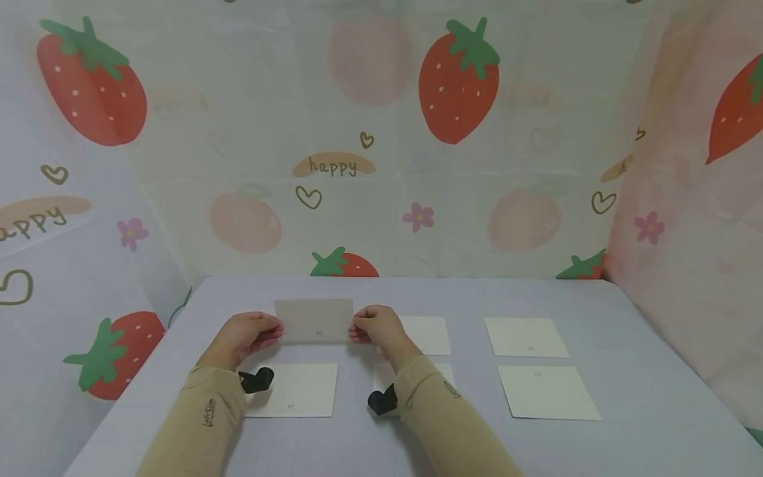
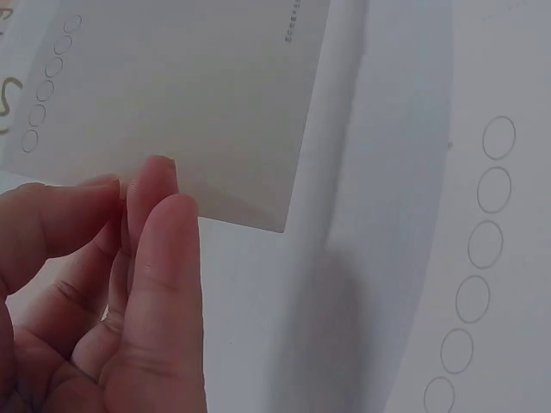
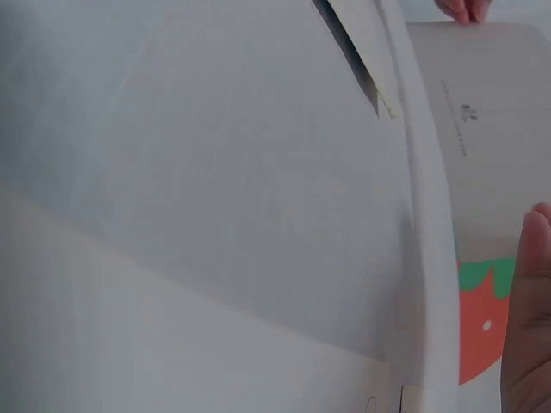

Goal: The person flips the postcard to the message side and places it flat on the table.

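Note:
A pale postcard [image 1: 314, 318] is held up above the far left part of the table, its face looking grey. My left hand [image 1: 253, 331] pinches its left edge between thumb and fingers. At the opposite edge, my right hand [image 1: 378, 329] grips the postcard too. The left wrist view shows a row of printed ovals on the held postcard [image 2: 198, 103], close to the left fingers [image 2: 164, 258]. In the right wrist view, a small logo and fine print run along the lower part of the postcard [image 3: 499, 155]; most of the right hand is out of frame there.
Several cream postcards lie flat on the white-covered table [image 1: 417, 444]: one postcard [image 1: 304, 391] in front of the left hand, one [image 1: 429, 334] partly behind the right hand, and two at right [image 1: 527, 336]. Strawberry-printed cloth [image 1: 381, 132] encloses the back and sides.

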Tool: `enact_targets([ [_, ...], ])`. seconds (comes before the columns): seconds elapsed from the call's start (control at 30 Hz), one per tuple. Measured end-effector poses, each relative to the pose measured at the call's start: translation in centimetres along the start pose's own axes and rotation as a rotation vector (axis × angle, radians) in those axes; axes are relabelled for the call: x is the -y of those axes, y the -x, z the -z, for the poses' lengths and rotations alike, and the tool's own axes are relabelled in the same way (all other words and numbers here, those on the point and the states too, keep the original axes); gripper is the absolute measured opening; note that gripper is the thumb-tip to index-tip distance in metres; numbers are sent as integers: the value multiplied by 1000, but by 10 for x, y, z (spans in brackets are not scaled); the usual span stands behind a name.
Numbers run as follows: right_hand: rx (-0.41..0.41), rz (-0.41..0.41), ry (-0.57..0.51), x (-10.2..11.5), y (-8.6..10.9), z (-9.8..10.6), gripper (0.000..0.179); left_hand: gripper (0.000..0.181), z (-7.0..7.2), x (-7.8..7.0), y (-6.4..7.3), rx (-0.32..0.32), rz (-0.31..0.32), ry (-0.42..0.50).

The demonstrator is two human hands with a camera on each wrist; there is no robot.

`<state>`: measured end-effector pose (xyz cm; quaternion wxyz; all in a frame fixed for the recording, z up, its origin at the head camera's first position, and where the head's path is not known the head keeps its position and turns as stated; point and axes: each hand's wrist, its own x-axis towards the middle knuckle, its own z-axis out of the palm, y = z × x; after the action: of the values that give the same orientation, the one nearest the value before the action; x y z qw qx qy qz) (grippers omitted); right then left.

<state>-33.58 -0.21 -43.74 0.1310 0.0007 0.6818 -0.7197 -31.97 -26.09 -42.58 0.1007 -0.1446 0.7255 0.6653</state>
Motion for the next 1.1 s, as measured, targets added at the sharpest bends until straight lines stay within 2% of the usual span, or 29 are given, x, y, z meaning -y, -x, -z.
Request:
enact_targets([
  [0.4, 23, 28, -16, -1, 0, 0, 15, 30, 0, 2, -1, 5, -22, 55],
  [0.57, 33, 46, -10, 0, 1, 1, 16, 29, 0, 2, -1, -21, -20, 37],
  [0.83, 49, 28, 15, -1, 0, 2, 20, 31, 0, 3, 1, -2, -40, -18],
  [1.1, 56, 20, 8, -1, -2, 3, 26, 30, 2, 2, -1, -21, -14, 2],
])
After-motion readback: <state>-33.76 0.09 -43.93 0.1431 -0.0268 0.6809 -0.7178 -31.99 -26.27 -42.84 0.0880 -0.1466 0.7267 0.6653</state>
